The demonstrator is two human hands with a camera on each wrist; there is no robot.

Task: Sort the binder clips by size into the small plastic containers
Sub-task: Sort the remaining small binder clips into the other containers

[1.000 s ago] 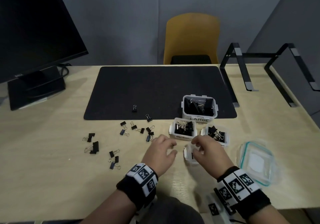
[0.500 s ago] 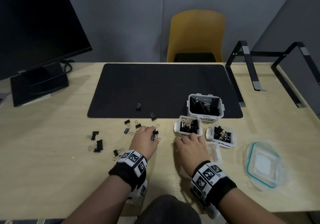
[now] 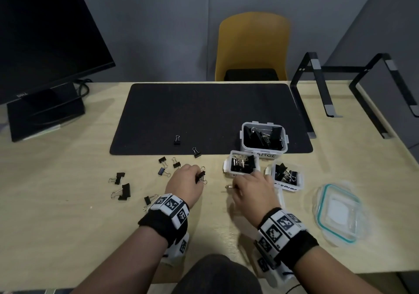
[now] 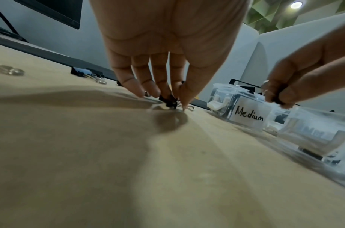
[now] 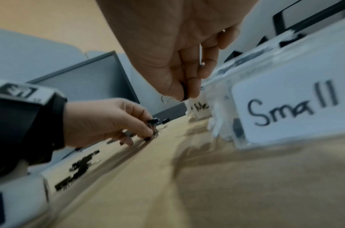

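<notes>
— Where are the clips being handled?

— The left hand [image 3: 184, 183] pinches a small clip [image 3: 201, 175] on the desk, near its front edge, wire handles toward the person. The right hand [image 3: 250, 188] pinches another clip [image 5: 185, 94], handles pointing left.

— And the boxes?

— Large box [image 3: 264, 155], medium box [image 4: 245, 114] and small box [image 5: 284, 106] each hold black clips.

Labels: "Medium" container [image 4: 249, 115], "Small" container [image 5: 292, 106], "LARGE" tub [image 3: 265, 155] (L half hidden); monitor [image 3: 21, 95] "DELL".
</notes>
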